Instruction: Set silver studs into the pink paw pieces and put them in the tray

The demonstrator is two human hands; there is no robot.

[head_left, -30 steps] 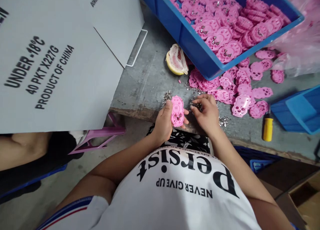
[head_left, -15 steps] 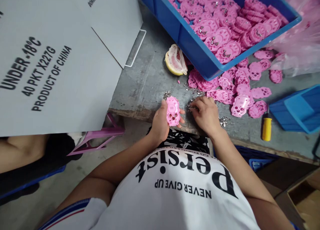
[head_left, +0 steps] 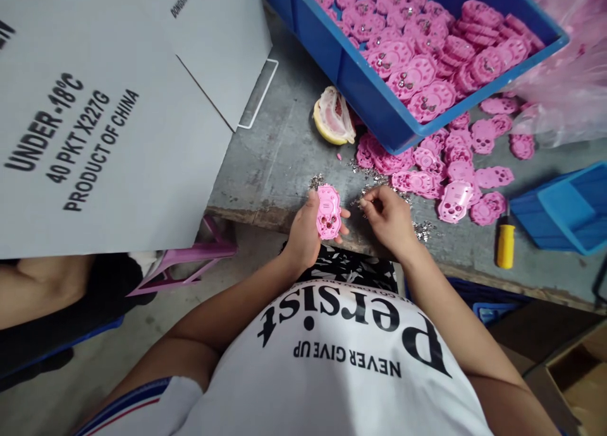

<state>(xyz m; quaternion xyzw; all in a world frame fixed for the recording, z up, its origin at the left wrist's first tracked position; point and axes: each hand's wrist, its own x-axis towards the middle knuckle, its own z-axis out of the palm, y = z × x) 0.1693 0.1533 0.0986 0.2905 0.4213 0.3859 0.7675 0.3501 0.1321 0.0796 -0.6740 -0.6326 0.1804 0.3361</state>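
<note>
1. A worn grey workbench (head_left: 284, 151) carries the parts, its chipped front edge running just under the left hand (head_left: 306, 230) and the right hand (head_left: 391, 221).
2. Tiny silver screws (head_left: 422, 229) lie scattered on the bench around the right hand.
3. Loose pink plastic shells (head_left: 455, 170) spread beyond and to the right of the right hand.
4. A large blue bin (head_left: 370, 95) filled with more pink shells stands farther beyond.
5. A piece of pomelo (head_left: 333, 117) rests beyond the left hand, beside the bin.
6. A yellow-handled screwdriver (head_left: 505, 245) lies well right of the right hand, near a smaller blue tray (head_left: 564, 208).
7. A grey printed carton (head_left: 118, 107) covers the bench left of the left hand.
</note>
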